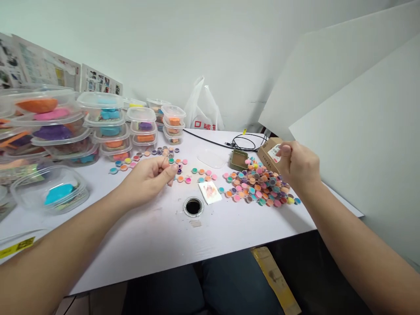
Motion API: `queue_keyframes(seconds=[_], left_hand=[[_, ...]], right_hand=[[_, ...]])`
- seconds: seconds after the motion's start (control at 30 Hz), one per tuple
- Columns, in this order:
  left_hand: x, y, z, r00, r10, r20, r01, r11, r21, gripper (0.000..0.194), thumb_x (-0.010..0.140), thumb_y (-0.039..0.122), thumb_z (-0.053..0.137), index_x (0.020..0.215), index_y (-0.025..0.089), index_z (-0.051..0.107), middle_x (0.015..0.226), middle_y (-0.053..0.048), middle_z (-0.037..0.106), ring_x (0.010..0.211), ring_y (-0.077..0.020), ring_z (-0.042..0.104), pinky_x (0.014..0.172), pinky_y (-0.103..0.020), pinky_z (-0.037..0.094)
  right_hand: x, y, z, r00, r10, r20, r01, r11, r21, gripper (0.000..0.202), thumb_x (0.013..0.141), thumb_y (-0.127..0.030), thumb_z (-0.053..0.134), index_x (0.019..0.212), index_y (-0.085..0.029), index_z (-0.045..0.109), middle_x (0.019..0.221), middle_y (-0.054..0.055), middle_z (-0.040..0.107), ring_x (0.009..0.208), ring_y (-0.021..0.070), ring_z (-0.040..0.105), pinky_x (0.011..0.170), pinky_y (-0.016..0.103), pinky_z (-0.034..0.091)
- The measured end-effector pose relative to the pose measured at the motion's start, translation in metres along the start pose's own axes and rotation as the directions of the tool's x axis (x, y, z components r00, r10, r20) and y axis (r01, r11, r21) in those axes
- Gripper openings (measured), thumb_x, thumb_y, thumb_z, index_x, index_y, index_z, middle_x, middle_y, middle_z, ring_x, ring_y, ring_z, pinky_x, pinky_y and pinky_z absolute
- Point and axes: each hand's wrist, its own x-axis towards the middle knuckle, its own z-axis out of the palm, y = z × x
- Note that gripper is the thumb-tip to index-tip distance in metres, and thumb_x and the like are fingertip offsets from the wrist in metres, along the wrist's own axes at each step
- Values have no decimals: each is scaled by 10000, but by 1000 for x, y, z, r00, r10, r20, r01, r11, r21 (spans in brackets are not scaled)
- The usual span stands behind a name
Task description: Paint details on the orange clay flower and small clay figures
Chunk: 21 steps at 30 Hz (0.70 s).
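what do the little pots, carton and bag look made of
Pots: probably plastic, smooth-looking; small round coloured cups joined in strips.
Carton: likely cardboard, matte; plain brown, flat faces with straight edges.
Bag: thin plastic film, seemingly, with a slight sheen; whitish, translucent and creased, with peaked handles.

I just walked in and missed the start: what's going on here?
Over a table, a person's left hand is curled beside strips of colourful pots; the right hand is curled and raised beside a heap of them. Whether either holds anything is unclear. Stacked clear tubs stand on the left.
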Motion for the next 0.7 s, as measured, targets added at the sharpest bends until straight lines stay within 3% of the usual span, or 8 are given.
queue_keyframes(seconds=[0.07, 0.17, 0.27, 0.37, 0.5, 0.6, 0.7], left_hand=[[6, -4, -11, 999, -2, -47, 3, 1000, 4, 543, 977, 559, 465, 572, 199, 504, 505, 14, 454, 493, -111, 411, 516, -252, 327], [13, -12, -24, 988, 15, -155, -11, 1000, 26, 629, 1005, 544, 402, 490, 188, 465, 480, -4, 458, 513, -108, 453, 563, -252, 371], [16, -17, -31, 988, 2, -152, -8, 999, -45, 595, 976, 563, 473, 515, 187, 468, 493, -1, 494, 523, -106, 487, 587, -246, 426], [16, -17, -33, 993, -25, -117, 13, 994, -106, 573, 899, 671, 561, 617, 172, 572, 611, -30, 619, 594, -128, 590, 583, -244, 465], [13, -17, -38, 997, -47, -67, 39, 992, -119, 535, 812, 679, 683, 758, 146, 688, 831, -98, 757, 749, -177, 703, 646, -263, 526], [1, -18, -46, 994, -73, -84, 63, 992, -114, 515, 792, 578, 754, 1071, 146, 728, 949, -113, 787, 899, -230, 743, 792, -332, 585], [-27, -20, -57, 987, -31, -156, 26, 999, -39, 804, 827, 504, 742, 1509, 185, 458, 1093, -123, 776, 1114, -268, 714, 959, -397, 567]], right_hand=[[2, -24, 1, 996, -89, -24, 90, 995, 44, 483, 1042, -514, 307, 787, -240, 611, 713, 94, 679, 649, 220, 624, 603, 370, 419], [1, -73, 6, 974, -217, -69, 227, 957, 183, 508, 1057, -506, 273, 788, -255, 623, 656, 68, 666, 611, 208, 627, 574, 375, 444], [2, -124, 15, 889, -431, -156, 457, 812, 364, 329, 1055, -345, 372, 875, -247, 629, 648, 32, 668, 591, 181, 616, 570, 345, 471], [7, -167, 29, 833, -525, -172, 533, 680, 504, 288, 1050, -294, 371, 911, -245, 617, 665, 19, 672, 590, 173, 592, 587, 335, 475], [6, -199, 53, 859, -491, -145, 463, 626, 627, 337, 1067, -334, 328, 916, -237, 614, 657, 13, 661, 579, 164, 578, 607, 326, 484], [-6, -204, 63, 912, -400, -88, 332, 597, 730, 312, 1068, -292, 327, 955, -225, 610, 671, 10, 670, 603, 153, 622, 612, 304, 508], [-19, -198, 62, 951, -307, 28, 161, 571, 805, 268, 1065, -268, 365, 986, -216, 617, 701, 6, 677, 638, 142, 667, 610, 283, 533]])
